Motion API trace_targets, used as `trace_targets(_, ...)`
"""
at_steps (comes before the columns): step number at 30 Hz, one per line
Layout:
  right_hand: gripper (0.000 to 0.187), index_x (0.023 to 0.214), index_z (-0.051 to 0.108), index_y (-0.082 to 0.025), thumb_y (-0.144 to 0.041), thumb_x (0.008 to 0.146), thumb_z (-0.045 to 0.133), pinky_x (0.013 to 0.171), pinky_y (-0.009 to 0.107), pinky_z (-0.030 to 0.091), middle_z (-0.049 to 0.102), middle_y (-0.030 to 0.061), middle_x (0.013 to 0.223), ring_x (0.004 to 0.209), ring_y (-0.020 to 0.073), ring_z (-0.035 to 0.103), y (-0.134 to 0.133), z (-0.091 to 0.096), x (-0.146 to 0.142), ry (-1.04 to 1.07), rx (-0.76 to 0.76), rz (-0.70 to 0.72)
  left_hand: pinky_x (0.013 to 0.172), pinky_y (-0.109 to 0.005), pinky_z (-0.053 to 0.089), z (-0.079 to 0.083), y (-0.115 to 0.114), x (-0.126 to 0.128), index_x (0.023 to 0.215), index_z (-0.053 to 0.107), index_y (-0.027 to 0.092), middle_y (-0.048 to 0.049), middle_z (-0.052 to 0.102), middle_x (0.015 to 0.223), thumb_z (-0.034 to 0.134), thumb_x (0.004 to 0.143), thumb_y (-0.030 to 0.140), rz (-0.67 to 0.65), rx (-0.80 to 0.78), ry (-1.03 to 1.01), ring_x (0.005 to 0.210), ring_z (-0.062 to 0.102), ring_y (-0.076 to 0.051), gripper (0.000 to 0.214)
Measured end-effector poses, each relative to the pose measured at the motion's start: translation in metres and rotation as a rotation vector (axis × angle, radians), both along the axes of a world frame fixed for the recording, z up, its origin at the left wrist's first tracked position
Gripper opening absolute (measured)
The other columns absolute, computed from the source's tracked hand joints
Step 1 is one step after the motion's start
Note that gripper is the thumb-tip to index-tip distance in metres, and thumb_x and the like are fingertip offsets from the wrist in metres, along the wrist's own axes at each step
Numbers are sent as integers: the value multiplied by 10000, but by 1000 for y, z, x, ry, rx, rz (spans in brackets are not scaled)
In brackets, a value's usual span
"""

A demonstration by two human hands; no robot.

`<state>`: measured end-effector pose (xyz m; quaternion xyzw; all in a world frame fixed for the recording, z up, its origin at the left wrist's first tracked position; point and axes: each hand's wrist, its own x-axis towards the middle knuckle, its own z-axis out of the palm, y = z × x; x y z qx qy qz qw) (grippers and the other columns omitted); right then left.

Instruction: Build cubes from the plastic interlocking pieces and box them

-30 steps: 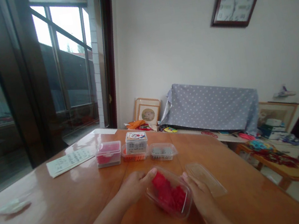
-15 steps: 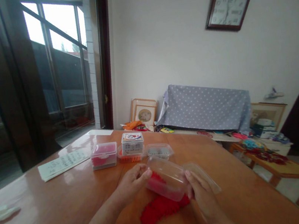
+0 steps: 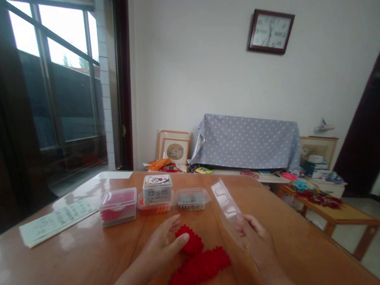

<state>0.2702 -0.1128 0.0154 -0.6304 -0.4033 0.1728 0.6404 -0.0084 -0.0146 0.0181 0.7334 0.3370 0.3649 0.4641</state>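
A heap of red toothed pieces (image 3: 194, 268) lies on the wooden table (image 3: 69, 270) in front of me. My left hand (image 3: 164, 246) rests on the heap's near-left side, fingers stretched out and touching the top piece. My right hand (image 3: 258, 242) grips an empty clear plastic box (image 3: 228, 213) by its lower edge and holds it tilted on its side above the table, to the right of the heap.
Three small plastic boxes stand in a row further back: one with red contents (image 3: 118, 206), a stacked labelled one (image 3: 157, 192), a low clear one (image 3: 192, 198). A printed sheet (image 3: 59, 220) lies at left. A low table (image 3: 328, 207) with clutter stands beyond the right edge.
The clear box was tipped over and its red pieces spilled onto the table. My right hand then lifted the emptied box to the right; my left hand let go and dropped onto the heap.
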Motion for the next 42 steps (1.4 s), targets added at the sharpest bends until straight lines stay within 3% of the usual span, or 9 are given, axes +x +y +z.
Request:
trace_targets(4, 390, 845, 731, -198, -560, 786, 598, 765, 346, 467, 687, 77, 902, 792, 230, 621, 8, -12, 29, -317, -98, -165, 1169, -462, 354, 2, -4, -2, 1401, 545, 173, -153, 554, 1445, 648, 833, 569, 57, 145, 167, 1350, 499, -326, 701)
trace_targets(9, 286, 827, 740, -228, -452, 789, 565, 745, 344, 448, 685, 91, 970, 793, 233, 630, 8, -24, 48, -470, -277, -156, 1153, -460, 363, 5, -5, -4, 1323, 628, 213, -120, 614, 1386, 644, 817, 569, 109, 229, 266, 1317, 526, -339, 619)
trace_targets(13, 255, 829, 735, -254, -436, 801, 558, 716, 331, 415, 696, 85, 993, 827, 239, 636, -1, -16, 53, -512, -362, -183, 1134, -435, 375, 5, -3, -5, 1301, 644, 206, -118, 628, 1366, 628, 825, 563, 101, 259, 303, 1302, 537, -335, 595)
trace_targets(17, 348, 919, 718, -242, -514, 856, 511, 733, 342, 410, 700, 108, 1021, 855, 262, 628, -9, -1, 39, -521, -235, -299, 1118, -435, 382, 2, -1, -5, 1301, 642, 189, -130, 628, 1360, 609, 843, 549, 102, 299, 337, 1286, 546, -333, 584)
trace_targets(19, 379, 914, 700, -229, -523, 902, 460, 730, 332, 408, 707, 91, 932, 823, 251, 620, -10, 1, 23, -515, -141, -256, 1113, -435, 384, 0, 0, -5, 1286, 653, 203, -120, 642, 1341, 613, 843, 536, 108, 309, 329, 1268, 558, -326, 556)
trace_targets(21, 382, 879, 689, -225, -498, 937, 428, 693, 306, 401, 695, 56, 802, 764, 226, 613, -7, -4, 6, -519, -120, -85, 1102, -431, 392, 0, 0, -4, 1275, 660, 212, -112, 655, 1320, 613, 845, 529, 112, 316, 322, 1250, 570, -319, 536)
trace_targets(25, 285, 815, 703, -230, -388, 912, 487, 645, 280, 358, 701, 35, 744, 703, 196, 609, 2, -22, -10, -604, -276, 156, 1072, -422, 412, 1, 0, -4, 1256, 667, 217, -107, 673, 1283, 602, 856, 528, 112, 328, 323, 1209, 591, -311, 510)
trace_targets(32, 231, 798, 708, -214, -315, 875, 516, 698, 297, 389, 710, 74, 783, 771, 225, 632, 14, -44, 18, -706, -361, 94, 1040, -403, 427, 4, 0, -3, 1233, 676, 224, -100, 684, 1244, 587, 875, 523, 91, 348, 340, 1168, 606, -293, 476)
trace_targets(42, 437, 1214, 683, -121, -329, 873, 506, 1036, 365, 418, 680, 177, 1240, 1166, 283, 622, 34, -58, 33, -729, -394, 9, 1024, -401, 443, 1, 2, -4, 1235, 671, 235, -86, 686, 1221, 547, 901, 473, 65, 380, 384, 1142, 615, -272, 428)
